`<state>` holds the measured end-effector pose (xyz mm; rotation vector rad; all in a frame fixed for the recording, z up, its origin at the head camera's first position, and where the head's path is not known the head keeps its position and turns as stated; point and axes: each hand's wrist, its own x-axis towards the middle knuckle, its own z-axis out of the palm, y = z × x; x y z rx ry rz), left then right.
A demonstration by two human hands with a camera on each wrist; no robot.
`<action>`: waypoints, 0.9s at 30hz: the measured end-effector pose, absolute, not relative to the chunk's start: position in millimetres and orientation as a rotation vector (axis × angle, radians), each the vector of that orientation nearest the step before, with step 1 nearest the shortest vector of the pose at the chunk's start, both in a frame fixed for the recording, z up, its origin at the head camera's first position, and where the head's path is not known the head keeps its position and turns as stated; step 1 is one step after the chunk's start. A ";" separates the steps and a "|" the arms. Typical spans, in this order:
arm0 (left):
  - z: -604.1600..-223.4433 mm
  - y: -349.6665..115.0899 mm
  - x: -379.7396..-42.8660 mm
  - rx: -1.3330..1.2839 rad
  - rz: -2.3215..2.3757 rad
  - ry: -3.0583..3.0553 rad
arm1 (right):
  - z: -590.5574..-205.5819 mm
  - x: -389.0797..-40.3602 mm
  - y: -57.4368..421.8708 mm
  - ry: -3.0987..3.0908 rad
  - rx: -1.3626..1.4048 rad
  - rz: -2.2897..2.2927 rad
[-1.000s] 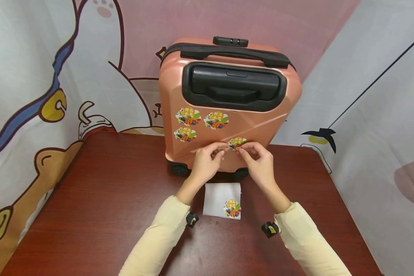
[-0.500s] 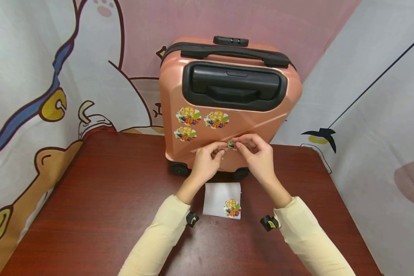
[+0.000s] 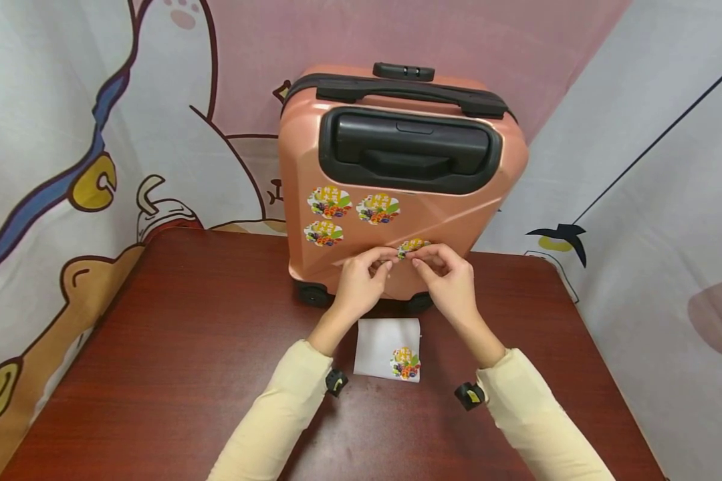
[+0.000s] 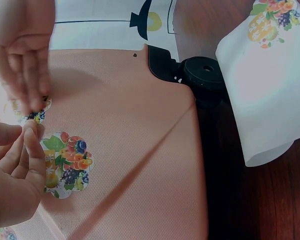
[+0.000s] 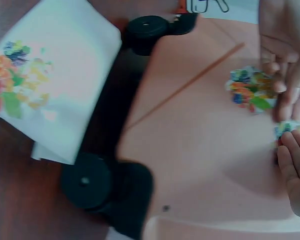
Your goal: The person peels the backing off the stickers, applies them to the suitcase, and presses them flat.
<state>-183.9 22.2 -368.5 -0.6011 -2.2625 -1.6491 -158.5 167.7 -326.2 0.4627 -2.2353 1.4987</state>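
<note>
A round fruit sticker (image 3: 414, 243) lies against the lower front of a rose-pink suitcase (image 3: 439, 217). My left hand (image 3: 361, 284) pinches at its left edge with thumb and forefinger. From the other side my right hand (image 3: 453, 284) touches the sticker; in the right wrist view its fingers (image 5: 295, 155) look fairly straight on it. Much of this sticker is hidden behind both hands. Three matching stickers sit flat on the suitcase: upper left (image 3: 329, 202), beside it (image 3: 378, 208), and below (image 3: 323, 234).
On the dark red table (image 3: 174, 347), a white backing sheet (image 3: 376, 341) with one fruit sticker (image 3: 406, 364) lies before the suitcase. Black wheels (image 3: 313, 294) support the suitcase. A printed cloth (image 3: 626, 200) hangs around the table's back and sides.
My right hand moved leftward over the sticker half a second ago, covering more of it, then came back slightly down, uncovering its top. My left hand stays in place.
</note>
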 end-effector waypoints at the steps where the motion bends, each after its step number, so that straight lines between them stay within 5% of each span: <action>1: -368.5 22.2 -183.9 -0.600 -1.646 -2.263 | -322.4 -158.3 166.8 -2.223 0.484 1.504; 27: -367.6 22.2 -182.9 -0.599 -1.642 -2.255 | -328.2 -158.2 167.8 -2.275 0.478 1.481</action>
